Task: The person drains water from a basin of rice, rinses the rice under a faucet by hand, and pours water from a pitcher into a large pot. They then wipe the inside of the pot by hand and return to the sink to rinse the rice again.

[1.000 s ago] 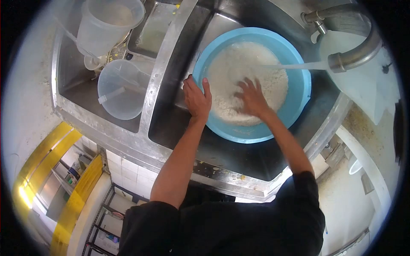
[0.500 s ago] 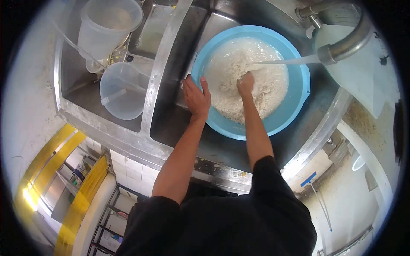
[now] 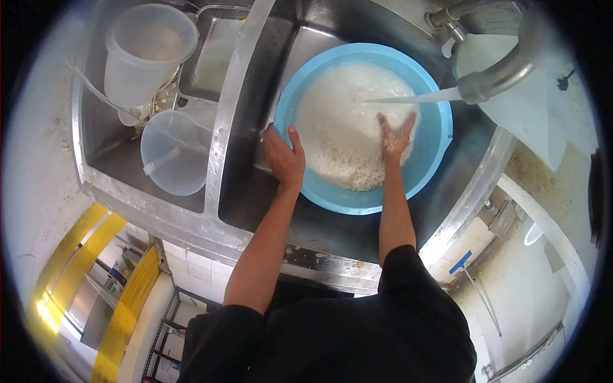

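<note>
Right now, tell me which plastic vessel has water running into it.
The large round blue plastic basin: a stream from the curved metal faucet enters it. The tall translucent plastic bucket and round translucent plastic tub sit across the metal divider.

We reach both arms out in front of us, and our hands are well apart. Our left arm (image 3: 263, 252) slants in toward the middle. Our left wrist (image 3: 291, 186) bends a bit, so our left hand (image 3: 285, 156) tips out to the left. Its thumb (image 3: 294, 135) sticks up, away from the fingers. We see the back of that hand. Our right arm (image 3: 396, 214) goes almost straight ahead. Our right hand (image 3: 396, 139) is open and looks wet, with a wide gap like a V.
</note>
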